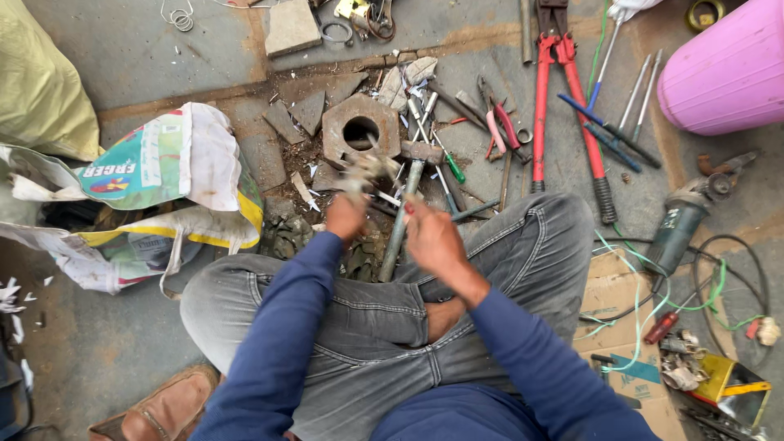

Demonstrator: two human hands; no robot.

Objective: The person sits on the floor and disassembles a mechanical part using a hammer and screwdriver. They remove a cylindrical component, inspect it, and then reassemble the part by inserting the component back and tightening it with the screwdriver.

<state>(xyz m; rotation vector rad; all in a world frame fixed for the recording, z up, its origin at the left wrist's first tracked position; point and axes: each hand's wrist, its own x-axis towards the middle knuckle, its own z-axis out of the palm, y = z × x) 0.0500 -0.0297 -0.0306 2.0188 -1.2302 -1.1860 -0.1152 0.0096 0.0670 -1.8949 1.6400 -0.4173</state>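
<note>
Your left hand [346, 216] is closed around a small pale metal piece [365, 170], blurred, held up just in front of the hollow stone block [360, 129]. Your right hand [433, 238] sits just right of it, fingers curled loosely; whether it grips anything you cannot tell. A hammer [406, 204] lies between both hands, its head touching the block's near-right edge. Red bolt cutters [563, 106] lie well right of the block.

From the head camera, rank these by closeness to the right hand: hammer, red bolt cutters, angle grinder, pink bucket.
From the right hand, nearest first:
1. Hammer, just left of the hand, handle running down toward the lap.
2. Red bolt cutters, up and to the right.
3. Angle grinder, far right on the floor.
4. Pink bucket, top right corner.
</note>
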